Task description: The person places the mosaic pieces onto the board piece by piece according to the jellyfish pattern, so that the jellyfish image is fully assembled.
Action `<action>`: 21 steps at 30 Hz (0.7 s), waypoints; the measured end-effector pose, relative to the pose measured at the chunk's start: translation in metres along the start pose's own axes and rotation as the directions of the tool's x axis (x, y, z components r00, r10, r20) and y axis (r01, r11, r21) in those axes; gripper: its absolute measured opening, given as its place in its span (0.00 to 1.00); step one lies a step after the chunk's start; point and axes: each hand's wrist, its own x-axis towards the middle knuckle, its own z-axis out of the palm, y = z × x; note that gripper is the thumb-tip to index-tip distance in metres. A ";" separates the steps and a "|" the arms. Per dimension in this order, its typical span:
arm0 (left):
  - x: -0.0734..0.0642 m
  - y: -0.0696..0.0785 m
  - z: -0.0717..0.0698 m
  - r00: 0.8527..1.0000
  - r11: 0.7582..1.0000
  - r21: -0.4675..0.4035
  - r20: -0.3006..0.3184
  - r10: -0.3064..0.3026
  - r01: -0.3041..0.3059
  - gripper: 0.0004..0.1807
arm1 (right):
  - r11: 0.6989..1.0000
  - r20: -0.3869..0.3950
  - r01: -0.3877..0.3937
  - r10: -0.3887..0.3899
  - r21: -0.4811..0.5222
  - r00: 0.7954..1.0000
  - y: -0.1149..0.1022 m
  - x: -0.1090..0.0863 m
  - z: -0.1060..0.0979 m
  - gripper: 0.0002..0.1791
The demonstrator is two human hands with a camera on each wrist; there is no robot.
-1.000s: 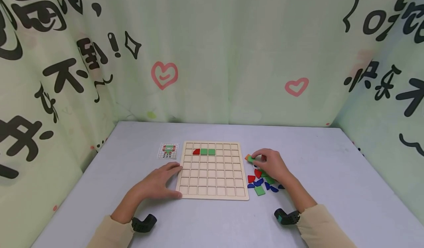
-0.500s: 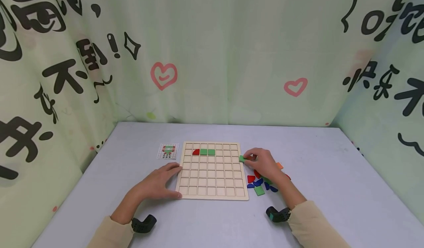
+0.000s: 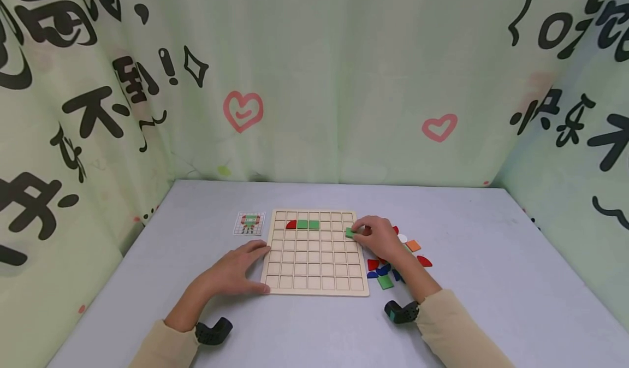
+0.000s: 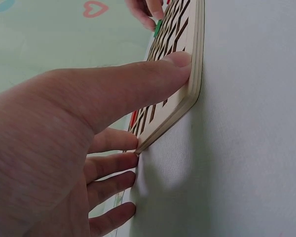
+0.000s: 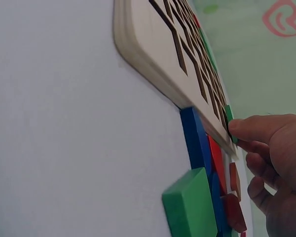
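A wooden grid board [image 3: 314, 286] lies on the table. In its second row sit a red quarter-round piece [image 3: 291, 225] and two green squares [image 3: 308, 225]. My left hand [image 3: 235, 269] rests at the board's left side, thumb on the near corner and fingers along the edge, as the left wrist view shows the thumb [image 4: 153, 81] over the rim. My right hand [image 3: 382, 239] pinches a green square [image 3: 350, 232] between thumb and fingers over the board's right edge. In the right wrist view that green square [image 5: 229, 113] stands tilted at the board's far side.
Loose pieces lie right of the board: a green square [image 3: 385, 282], an orange square [image 3: 413, 245], a red piece [image 3: 424, 261], several blue pieces [image 3: 383, 270]. A picture card [image 3: 249, 224] lies left of the board. A printed curtain [image 3: 339, 84] hangs behind the table.
My right hand has moved left from the loose pieces to the board's right edge, carrying the green square. An orange square stays behind on the table. My left hand has not moved.
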 end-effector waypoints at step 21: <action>0.000 -0.003 0.002 1.000 1.000 -0.003 0.000 0.006 -0.006 0.48 | 0.999 0.016 0.022 -0.023 0.023 1.000 -0.013 0.013 0.015 0.05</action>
